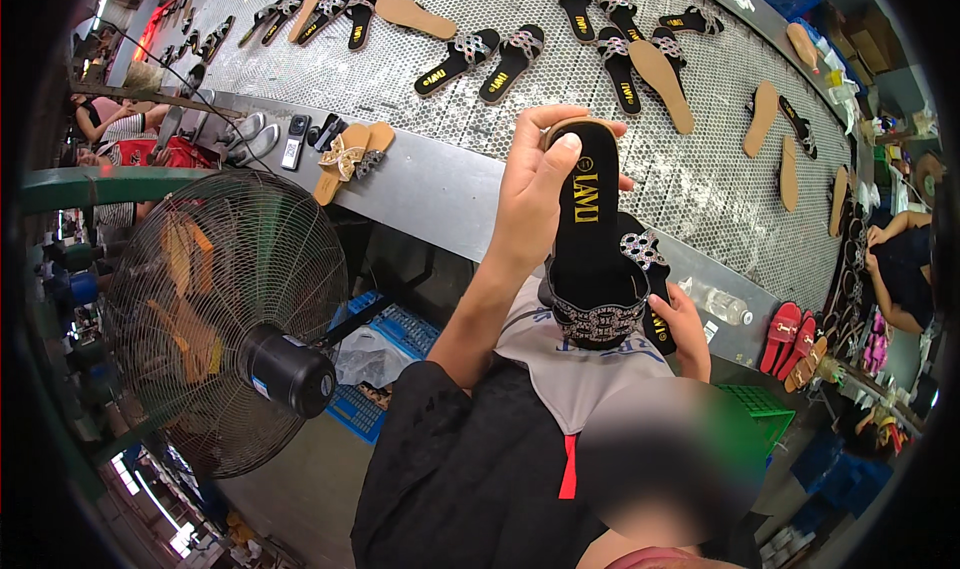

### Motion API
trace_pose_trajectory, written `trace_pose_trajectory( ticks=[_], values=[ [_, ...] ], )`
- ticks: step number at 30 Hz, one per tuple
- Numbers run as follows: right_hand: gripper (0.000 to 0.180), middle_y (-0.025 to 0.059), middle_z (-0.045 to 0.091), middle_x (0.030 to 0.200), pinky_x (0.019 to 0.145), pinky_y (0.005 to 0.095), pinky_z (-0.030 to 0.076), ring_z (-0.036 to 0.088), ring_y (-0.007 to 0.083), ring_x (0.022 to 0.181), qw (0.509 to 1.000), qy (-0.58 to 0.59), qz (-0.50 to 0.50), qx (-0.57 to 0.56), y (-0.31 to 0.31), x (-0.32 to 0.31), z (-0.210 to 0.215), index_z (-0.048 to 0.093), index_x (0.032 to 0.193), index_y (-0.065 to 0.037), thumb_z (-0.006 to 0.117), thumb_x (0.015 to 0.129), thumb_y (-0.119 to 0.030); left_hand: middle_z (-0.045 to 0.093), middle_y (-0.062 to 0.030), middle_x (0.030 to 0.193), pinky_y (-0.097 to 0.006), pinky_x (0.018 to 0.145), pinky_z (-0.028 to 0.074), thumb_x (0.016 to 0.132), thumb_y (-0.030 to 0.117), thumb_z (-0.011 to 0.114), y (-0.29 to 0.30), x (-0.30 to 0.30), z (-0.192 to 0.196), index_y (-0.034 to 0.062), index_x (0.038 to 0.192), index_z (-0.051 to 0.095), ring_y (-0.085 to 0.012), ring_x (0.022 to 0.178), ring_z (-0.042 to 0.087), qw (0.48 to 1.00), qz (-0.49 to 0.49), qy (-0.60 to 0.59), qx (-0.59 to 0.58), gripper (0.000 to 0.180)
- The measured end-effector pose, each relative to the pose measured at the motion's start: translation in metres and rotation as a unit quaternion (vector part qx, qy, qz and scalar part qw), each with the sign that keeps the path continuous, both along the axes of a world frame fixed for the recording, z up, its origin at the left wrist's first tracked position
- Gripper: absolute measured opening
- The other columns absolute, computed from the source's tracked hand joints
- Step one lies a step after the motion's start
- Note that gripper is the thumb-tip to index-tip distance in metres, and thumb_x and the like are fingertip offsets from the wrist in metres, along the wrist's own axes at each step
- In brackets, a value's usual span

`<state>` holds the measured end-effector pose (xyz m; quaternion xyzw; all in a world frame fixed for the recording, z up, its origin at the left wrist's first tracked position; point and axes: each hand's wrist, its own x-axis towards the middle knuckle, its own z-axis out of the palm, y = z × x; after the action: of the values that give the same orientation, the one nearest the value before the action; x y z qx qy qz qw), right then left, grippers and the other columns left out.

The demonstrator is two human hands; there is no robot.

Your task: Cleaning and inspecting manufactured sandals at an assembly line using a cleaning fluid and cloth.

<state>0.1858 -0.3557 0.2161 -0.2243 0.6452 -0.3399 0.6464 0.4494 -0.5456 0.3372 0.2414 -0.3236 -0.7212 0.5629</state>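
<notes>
My left hand (538, 184) is closed round the heel end of a black slide sandal (585, 244), thumb on its insole. The sandal is held upright in front of my chest, its patterned, glittery strap lowest. My right hand (684, 327) grips a second slide sandal (643, 249) by its lower end, just behind and to the right of the first. This one has a black insole and a cut-out, sparkly strap. Part of it is hidden by the first sandal.
Ahead runs a perforated metal conveyor (400, 79) carrying several similar sandals, some sole-up. Its steel ledge holds tan sandals (345, 159), a phone (295, 141), a plastic bottle (728, 306) and red sandals (788, 337). A large fan (225, 319) stands left; people work at both sides.
</notes>
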Motion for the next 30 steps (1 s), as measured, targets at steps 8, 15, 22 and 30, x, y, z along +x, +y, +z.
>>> trace_pose_trajectory(
  ticks=[8,15,22,30],
  values=[
    [0.034,0.0051,0.068,0.109,0.083,0.0270,0.051,0.063,0.0103,0.094,1.000,-0.003,0.005,0.028,-0.004,0.012,-0.004,0.059,0.124,0.002,0.068,0.097,-0.016,0.063,-0.0287,0.121,-0.034,0.068,0.061,0.103,0.022,0.046,-0.001,0.014,0.002,-0.0020,0.127,0.048,-0.0309,0.085,0.073,0.999,-0.026,-0.012,-0.022,0.034],
    [0.039,0.0059,0.064,0.122,0.101,0.0307,0.045,0.058,0.0149,0.117,0.965,0.153,-0.170,-0.126,-0.075,0.036,-0.030,0.057,0.133,0.001,0.063,0.099,-0.017,0.061,-0.0296,0.129,-0.033,0.073,0.060,0.104,0.022,0.050,0.009,0.011,-0.014,-0.0036,0.133,0.046,-0.0295,0.086,0.073,0.997,-0.055,-0.058,0.016,0.039],
    [0.025,0.0063,0.063,0.108,0.089,0.0293,0.047,0.060,0.0153,0.102,0.970,0.124,0.077,-0.196,-0.073,0.089,-0.041,0.064,0.120,-0.001,0.052,0.104,-0.016,0.062,-0.0307,0.128,-0.037,0.080,0.060,0.104,0.016,0.051,0.027,-0.001,-0.059,-0.0065,0.135,0.043,-0.0265,0.088,0.072,0.981,-0.110,-0.158,0.026,0.039],
    [0.021,0.0065,0.067,0.100,0.082,0.0287,0.049,0.062,0.0146,0.092,0.981,0.121,0.087,-0.121,-0.021,0.110,-0.202,0.066,0.111,0.000,0.054,0.103,-0.016,0.062,-0.0328,0.126,-0.038,0.083,0.060,0.104,0.017,0.052,0.043,-0.009,-0.193,-0.0080,0.133,0.042,-0.0265,0.093,0.072,0.938,-0.135,-0.315,-0.058,0.040]
  ],
)
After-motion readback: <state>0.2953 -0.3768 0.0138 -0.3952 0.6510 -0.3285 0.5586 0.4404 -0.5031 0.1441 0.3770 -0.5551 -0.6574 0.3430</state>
